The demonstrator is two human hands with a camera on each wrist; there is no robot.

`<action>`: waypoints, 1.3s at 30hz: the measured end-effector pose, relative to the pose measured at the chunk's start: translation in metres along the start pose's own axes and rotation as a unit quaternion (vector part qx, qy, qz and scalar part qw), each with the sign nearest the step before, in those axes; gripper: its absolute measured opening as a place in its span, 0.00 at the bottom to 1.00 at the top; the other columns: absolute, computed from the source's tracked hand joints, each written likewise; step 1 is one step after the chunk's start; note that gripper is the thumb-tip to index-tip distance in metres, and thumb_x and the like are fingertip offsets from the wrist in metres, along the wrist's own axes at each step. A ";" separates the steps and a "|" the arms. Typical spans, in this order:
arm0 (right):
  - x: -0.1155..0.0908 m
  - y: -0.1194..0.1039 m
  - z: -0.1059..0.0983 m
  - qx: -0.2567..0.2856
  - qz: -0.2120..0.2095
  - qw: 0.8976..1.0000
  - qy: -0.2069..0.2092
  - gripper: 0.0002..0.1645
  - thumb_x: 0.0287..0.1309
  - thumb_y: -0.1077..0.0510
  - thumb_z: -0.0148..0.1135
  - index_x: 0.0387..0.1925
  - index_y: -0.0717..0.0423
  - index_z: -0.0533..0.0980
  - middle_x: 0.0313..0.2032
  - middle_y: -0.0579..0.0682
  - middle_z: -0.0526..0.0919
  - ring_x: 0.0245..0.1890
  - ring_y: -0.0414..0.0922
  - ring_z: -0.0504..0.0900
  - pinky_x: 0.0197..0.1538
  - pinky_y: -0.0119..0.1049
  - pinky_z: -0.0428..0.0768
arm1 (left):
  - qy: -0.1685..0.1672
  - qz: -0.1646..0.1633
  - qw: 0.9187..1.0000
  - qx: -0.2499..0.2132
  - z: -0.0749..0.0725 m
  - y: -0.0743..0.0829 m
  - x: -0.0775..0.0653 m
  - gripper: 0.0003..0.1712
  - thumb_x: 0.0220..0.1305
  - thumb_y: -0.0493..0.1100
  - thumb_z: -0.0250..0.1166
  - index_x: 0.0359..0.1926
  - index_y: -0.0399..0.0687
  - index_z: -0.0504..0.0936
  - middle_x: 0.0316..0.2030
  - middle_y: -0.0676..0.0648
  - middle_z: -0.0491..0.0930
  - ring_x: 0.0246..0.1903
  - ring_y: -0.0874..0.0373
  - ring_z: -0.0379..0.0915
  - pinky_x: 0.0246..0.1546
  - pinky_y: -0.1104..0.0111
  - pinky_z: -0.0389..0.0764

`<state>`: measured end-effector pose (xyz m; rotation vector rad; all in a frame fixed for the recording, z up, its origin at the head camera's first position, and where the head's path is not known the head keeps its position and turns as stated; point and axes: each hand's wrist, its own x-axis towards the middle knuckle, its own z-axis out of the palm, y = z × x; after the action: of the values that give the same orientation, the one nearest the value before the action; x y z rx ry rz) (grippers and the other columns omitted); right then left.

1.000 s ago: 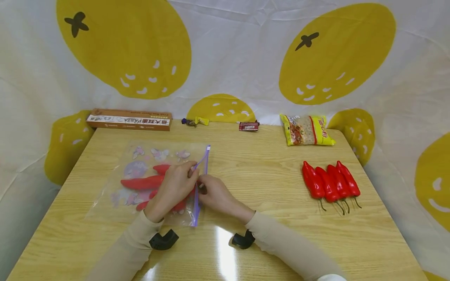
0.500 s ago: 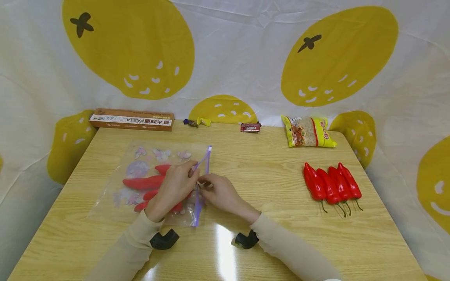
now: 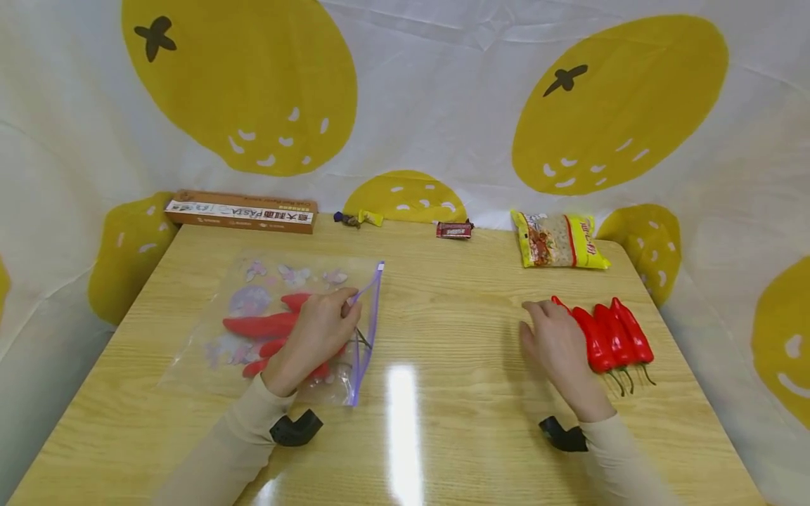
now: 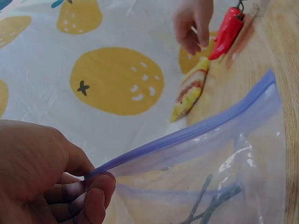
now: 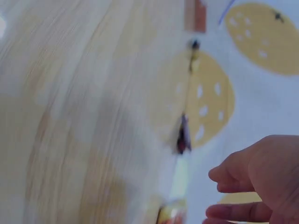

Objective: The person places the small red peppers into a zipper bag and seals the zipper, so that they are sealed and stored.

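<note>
A clear zip bag [image 3: 377, 295] with a purple seal and printed pictures lies on the left of the table, several red peppers [image 3: 259, 326] inside it. At the bag's mouth my left hand [image 3: 310, 341] pinches the purple edge between thumb and fingers, as the left wrist view shows up close. Dark stems [image 4: 205, 205] show through the plastic near the opening. My right hand [image 3: 560, 351] hovers with nothing in it beside a row of loose red peppers [image 3: 596, 339], partly hiding the leftmost one. Its thumb and fingers are apart in the right wrist view.
Along the back edge stand a long pasta box [image 3: 240, 211], small wrapped candies [image 3: 370, 217], a dark red packet [image 3: 454, 230] and a yellow food bag [image 3: 560, 240]. A white cloth [image 3: 436, 84] printed with yellow fruit hangs behind the table.
My right hand has let go of the bag's mouth and moved right, over to the loose peppers. My left hand keeps its pinch on the purple edge.
</note>
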<state>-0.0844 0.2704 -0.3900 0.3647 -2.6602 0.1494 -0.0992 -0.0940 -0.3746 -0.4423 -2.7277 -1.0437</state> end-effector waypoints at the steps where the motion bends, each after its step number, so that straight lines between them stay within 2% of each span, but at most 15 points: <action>1: -0.004 0.010 -0.002 -0.018 0.008 1.000 0.009 0.17 0.43 0.63 0.65 0.39 0.65 0.77 0.33 0.62 0.78 0.29 0.60 0.75 0.27 0.51 0.74 | 0.001 0.001 1.000 0.002 0.000 0.000 0.000 0.15 0.59 0.37 0.58 0.46 0.34 0.79 0.15 0.52 0.71 0.08 0.66 0.59 0.09 0.73 0.60; 5: -0.018 0.041 -0.008 -0.075 0.063 0.995 0.012 0.21 0.43 0.61 0.67 0.40 0.69 0.75 0.33 0.69 0.75 0.29 0.65 0.72 0.28 0.56 0.72 | -0.003 -0.002 1.000 0.004 -0.001 0.000 0.000 0.16 0.59 0.38 0.59 0.46 0.34 0.79 0.15 0.52 0.70 0.09 0.65 0.58 0.09 0.73 0.60; 8: -0.025 0.052 -0.011 -0.098 0.116 0.988 -0.028 0.25 0.45 0.56 0.66 0.40 0.70 0.73 0.36 0.72 0.72 0.32 0.68 0.70 0.30 0.60 0.70 | -0.004 -0.001 1.000 0.003 -0.001 0.000 0.000 0.16 0.59 0.38 0.59 0.46 0.34 0.79 0.14 0.52 0.69 0.08 0.65 0.58 0.09 0.73 0.59; 11: -0.029 0.056 -0.012 -0.112 0.136 0.982 -0.072 0.26 0.45 0.52 0.67 0.37 0.72 0.73 0.35 0.73 0.72 0.32 0.68 0.69 0.28 0.60 0.70 | -0.001 0.001 1.000 0.001 -0.001 0.001 0.000 0.15 0.58 0.38 0.59 0.45 0.34 0.79 0.14 0.52 0.68 0.08 0.66 0.57 0.08 0.73 0.59; 17: -0.032 0.057 -0.010 -0.108 0.122 0.981 -0.108 0.23 0.43 0.53 0.68 0.30 0.71 0.73 0.28 0.70 0.72 0.27 0.66 0.69 0.25 0.56 0.69 | 0.000 0.004 1.000 0.004 -0.001 0.001 0.000 0.15 0.59 0.38 0.58 0.45 0.34 0.79 0.14 0.53 0.68 0.09 0.65 0.58 0.10 0.73 0.60; 26: -0.032 0.058 -0.007 -0.088 0.115 0.983 -0.113 0.22 0.41 0.54 0.68 0.29 0.70 0.72 0.24 0.68 0.73 0.24 0.65 0.70 0.23 0.55 0.68 | -0.005 -0.004 1.000 0.003 -0.002 0.002 0.000 0.14 0.59 0.38 0.58 0.44 0.36 0.80 0.13 0.53 0.66 0.09 0.66 0.57 0.09 0.73 0.59; 30: -0.027 0.048 -0.012 -0.009 0.140 0.980 -0.138 0.25 0.50 0.51 0.63 0.43 0.68 0.73 0.35 0.68 0.74 0.32 0.64 0.73 0.29 0.56 0.72 | -0.009 -0.004 1.000 0.001 -0.002 0.002 0.001 0.15 0.59 0.38 0.58 0.45 0.35 0.80 0.13 0.53 0.67 0.08 0.66 0.57 0.08 0.74 0.58; 34: -0.014 0.021 -0.017 0.109 0.147 0.966 -0.182 0.28 0.59 0.47 0.57 0.54 0.61 0.70 0.42 0.62 0.73 0.35 0.55 0.74 0.33 0.47 0.74 | -0.007 -0.001 1.000 0.001 -0.002 0.002 0.001 0.14 0.59 0.38 0.59 0.45 0.35 0.79 0.13 0.53 0.68 0.07 0.67 0.57 0.08 0.75 0.58; 37: -0.007 -0.005 -0.015 0.189 0.122 0.956 -0.188 0.28 0.57 0.45 0.59 0.53 0.58 0.72 0.40 0.56 0.76 0.33 0.48 0.75 0.31 0.38 0.73 | -0.005 -0.001 1.000 -0.001 -0.002 0.002 0.001 0.14 0.59 0.38 0.59 0.44 0.35 0.80 0.13 0.52 0.68 0.07 0.66 0.57 0.08 0.75 0.58; 39: -0.003 -0.024 -0.011 0.234 0.110 0.948 -0.187 0.26 0.53 0.44 0.63 0.48 0.54 0.74 0.40 0.51 0.78 0.34 0.45 0.76 0.33 0.35 0.74 | -0.007 -0.003 1.000 -0.004 -0.001 0.001 0.000 0.14 0.59 0.38 0.59 0.45 0.35 0.80 0.14 0.52 0.68 0.07 0.66 0.57 0.07 0.75 0.58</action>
<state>-0.0706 0.2502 -0.3808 0.2577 -3.0158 0.8725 -0.0989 -0.0936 -0.3728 -0.4436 -2.7411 -1.0567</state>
